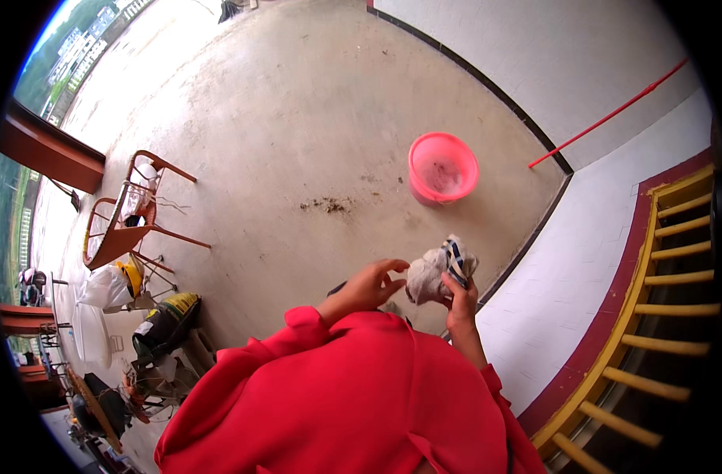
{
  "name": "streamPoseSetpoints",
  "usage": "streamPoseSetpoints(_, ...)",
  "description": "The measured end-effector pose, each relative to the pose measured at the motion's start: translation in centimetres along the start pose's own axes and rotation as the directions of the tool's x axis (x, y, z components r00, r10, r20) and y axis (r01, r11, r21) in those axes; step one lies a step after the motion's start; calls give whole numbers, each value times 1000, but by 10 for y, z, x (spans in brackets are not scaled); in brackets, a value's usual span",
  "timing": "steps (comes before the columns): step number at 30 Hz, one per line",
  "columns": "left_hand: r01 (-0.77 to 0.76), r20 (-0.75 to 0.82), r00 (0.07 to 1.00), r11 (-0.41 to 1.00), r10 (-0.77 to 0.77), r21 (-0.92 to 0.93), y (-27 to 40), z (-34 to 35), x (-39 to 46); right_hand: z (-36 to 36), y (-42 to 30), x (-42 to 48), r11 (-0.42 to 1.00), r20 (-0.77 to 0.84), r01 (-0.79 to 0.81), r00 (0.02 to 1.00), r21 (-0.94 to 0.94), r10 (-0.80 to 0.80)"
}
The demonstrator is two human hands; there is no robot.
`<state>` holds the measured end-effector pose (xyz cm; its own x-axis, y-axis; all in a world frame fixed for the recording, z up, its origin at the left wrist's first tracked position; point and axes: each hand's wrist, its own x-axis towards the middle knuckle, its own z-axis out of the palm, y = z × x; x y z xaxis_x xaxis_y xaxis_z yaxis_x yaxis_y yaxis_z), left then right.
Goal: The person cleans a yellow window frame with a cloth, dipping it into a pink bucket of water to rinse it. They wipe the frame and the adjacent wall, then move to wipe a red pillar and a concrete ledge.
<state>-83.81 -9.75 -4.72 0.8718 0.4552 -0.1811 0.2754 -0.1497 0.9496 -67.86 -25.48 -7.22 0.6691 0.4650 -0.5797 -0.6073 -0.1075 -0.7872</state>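
My right hand [463, 299] grips a bunched, greyish-white cloth [429, 275] that has a dark-and-white striped band on its upper side. Just left of the cloth is my left hand [374, 285], its thumb and fingers apart with nothing between them. Whether its fingertips brush the cloth is hard to tell. Beyond both hands, a pink plastic bucket [444, 169] stands upright on the concrete floor. Whitish suds and dark specks show inside it.
A red pole [610, 112] leans against the white wall at right. Yellow window bars [678, 310] run along the near right. Dark debris [331, 205] lies on the floor. At left are a brown metal chair [121, 228], a dark-and-yellow sack [168, 323] and assorted clutter.
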Motion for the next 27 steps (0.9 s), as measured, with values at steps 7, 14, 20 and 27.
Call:
streamPoseSetpoints(7, 112, -116, 986, 992, -118, -58, -21, -7, 80, 0, -47, 107, 995, 37, -53, 998, -79, 56)
streamPoseSetpoints(14, 183, -107, 976, 981, -189, -70, -33, -22, 225, 7, -85, 248, 977, 20, -52, 998, -205, 57)
streamPoseSetpoints(20, 216, -116, 968, 975, -222, -60, -34, -34, 337, 29, -108, 366, 949, 39, -145, 986, -280, 163)
streamPoseSetpoints(27, 377, -166, 909, 924, -383, -67, -81, -16, 388, 21, -57, 521, 888, 237, -100, 945, -448, 226)
